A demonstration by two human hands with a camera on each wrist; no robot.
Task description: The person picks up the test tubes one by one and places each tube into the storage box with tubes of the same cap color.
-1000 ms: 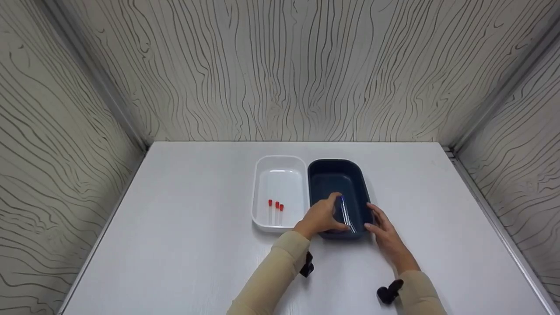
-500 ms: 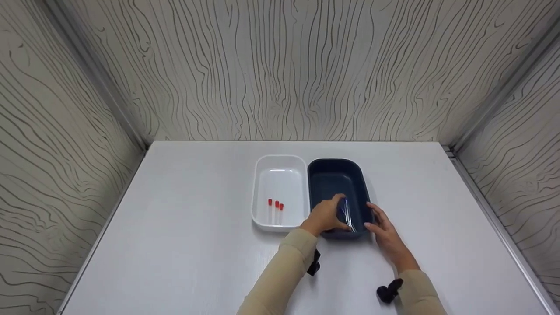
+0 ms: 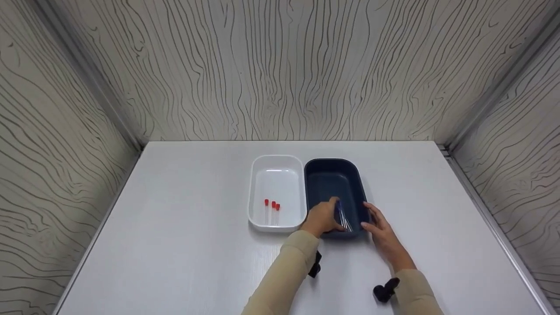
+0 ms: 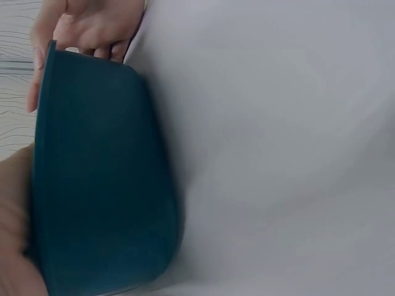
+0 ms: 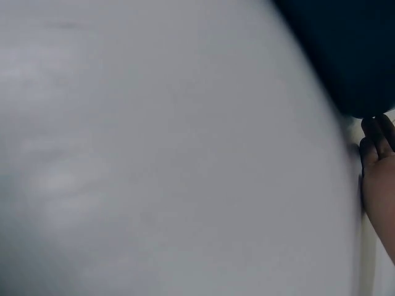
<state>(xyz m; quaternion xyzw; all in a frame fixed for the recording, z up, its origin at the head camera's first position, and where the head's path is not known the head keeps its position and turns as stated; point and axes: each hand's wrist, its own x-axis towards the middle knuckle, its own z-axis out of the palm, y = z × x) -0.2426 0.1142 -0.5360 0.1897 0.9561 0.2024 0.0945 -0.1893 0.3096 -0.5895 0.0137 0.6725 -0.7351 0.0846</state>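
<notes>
In the head view my left hand (image 3: 323, 217) reaches into the dark blue tray (image 3: 328, 162). Its curled fingers and thumb hold a few clear test tubes (image 3: 344, 218) with blue caps, close to the tray's near end. Part of the tubes is hidden behind the hand. My right hand (image 3: 383, 231) holds the tray's right wall, fingertips and thumb at the rim. From the left wrist, the blue tray's outer wall (image 4: 105, 172) shows, with the right hand (image 4: 92, 31) at its far end. The right wrist view catches only the tray's corner (image 5: 352, 49) and some fingers.
A white tray (image 3: 250, 192) stands directly left of the blue one, with 3 red-capped test tubes (image 3: 274, 212) lying in its near half. Both trays sit on a white table (image 3: 183, 227). Wood-patterned panels (image 3: 280, 70) rise behind the table and at its sides.
The left hand has shifted slightly within the blue tray, and its forearm has moved right. The blue-capped tubes between its fingers have changed tilt. The right hand stays at the rim.
</notes>
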